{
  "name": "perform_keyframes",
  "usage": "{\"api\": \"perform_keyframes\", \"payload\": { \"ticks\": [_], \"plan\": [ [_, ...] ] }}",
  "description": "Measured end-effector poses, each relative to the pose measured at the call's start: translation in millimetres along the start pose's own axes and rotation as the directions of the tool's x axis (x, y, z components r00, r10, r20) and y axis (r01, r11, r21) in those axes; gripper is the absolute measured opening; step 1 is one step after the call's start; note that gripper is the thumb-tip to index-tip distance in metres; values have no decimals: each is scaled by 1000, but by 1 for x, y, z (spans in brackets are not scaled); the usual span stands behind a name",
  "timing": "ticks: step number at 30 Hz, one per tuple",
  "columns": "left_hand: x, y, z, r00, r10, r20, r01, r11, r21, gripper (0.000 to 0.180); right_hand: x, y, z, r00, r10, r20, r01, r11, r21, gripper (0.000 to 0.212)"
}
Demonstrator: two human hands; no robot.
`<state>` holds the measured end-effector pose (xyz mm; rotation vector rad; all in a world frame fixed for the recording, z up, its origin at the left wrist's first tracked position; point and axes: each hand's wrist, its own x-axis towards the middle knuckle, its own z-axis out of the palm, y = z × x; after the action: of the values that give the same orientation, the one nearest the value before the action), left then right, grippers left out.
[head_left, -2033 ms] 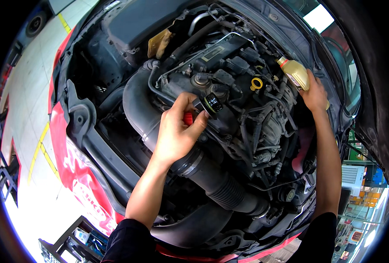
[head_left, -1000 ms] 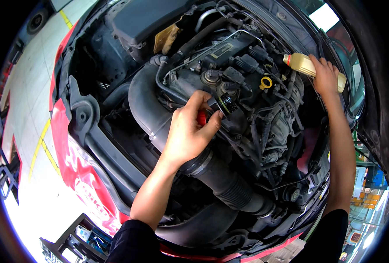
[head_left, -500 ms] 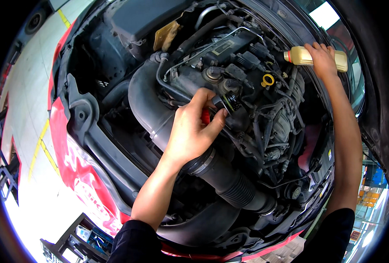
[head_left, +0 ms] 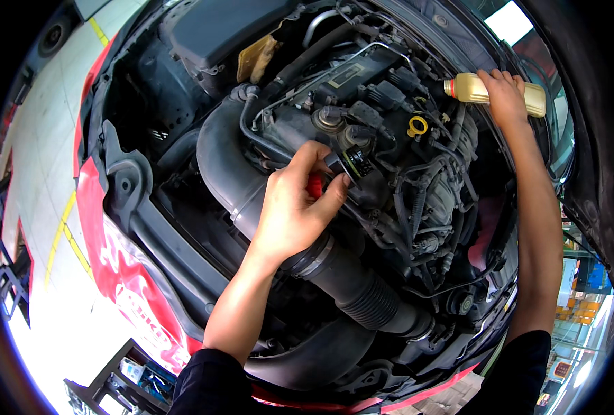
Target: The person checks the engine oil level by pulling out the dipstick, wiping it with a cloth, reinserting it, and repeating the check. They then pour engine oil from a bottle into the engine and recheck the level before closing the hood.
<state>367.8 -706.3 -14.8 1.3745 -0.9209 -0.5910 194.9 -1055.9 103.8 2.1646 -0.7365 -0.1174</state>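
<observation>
My left hand (head_left: 286, 211) is over the engine (head_left: 362, 90), its thumb and fingers closed on a black oil filler cap (head_left: 348, 163). A small red piece (head_left: 315, 185), perhaps a bottle cap, shows inside the same hand. Out at the far right, my right hand (head_left: 507, 100) grips a pale gold oil bottle (head_left: 471, 88). That bottle lies on its side in the air, its neck with a red ring pointing left, toward the engine. A yellow ring-shaped part (head_left: 417, 126) stands on the engine between the two hands.
A thick black air intake pipe (head_left: 217, 162) curves below my left hand. Red fender covers (head_left: 103, 228) drape the car's left edge. The raised hood (head_left: 587, 138) borders the right side. A tool cart (head_left: 110, 380) stands on the floor at lower left.
Both hands and the engine appear slightly further left in the picture. Each hand keeps its hold, and the bottle stays about level.
</observation>
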Motion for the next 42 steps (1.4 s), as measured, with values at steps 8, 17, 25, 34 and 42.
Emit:
{"api": "perform_keyframes", "payload": {
  "ticks": [8, 17, 25, 34, 42],
  "plan": [
    [1, -8, 0, 1000, -5, 4, 5, 998, -63, 29, 8, 8, -3, 995, 13, 96, -22, 995, 93, 55],
    [2, -3, 0, 1000, -21, -23, 21, 1000, -12, 29, -30, 12, 14, 998, 62, -15, -58, 983, 174, 67],
    [2, -2, -1, 999, -33, -23, 33, 999, -17, 27, -27, 16, 13, 987, -6, -158, 20, 996, 86, 57],
    [2, -6, 0, 999, -41, -30, 40, 998, -44, 26, -24, 17, 10, 978, -39, -207, 57, 995, 81, 60],
    [2, -6, 0, 999, -30, -31, 29, 999, -19, 27, -22, 24, 11, 962, -80, -260, 97, 994, 55, 65]
  ]
}}
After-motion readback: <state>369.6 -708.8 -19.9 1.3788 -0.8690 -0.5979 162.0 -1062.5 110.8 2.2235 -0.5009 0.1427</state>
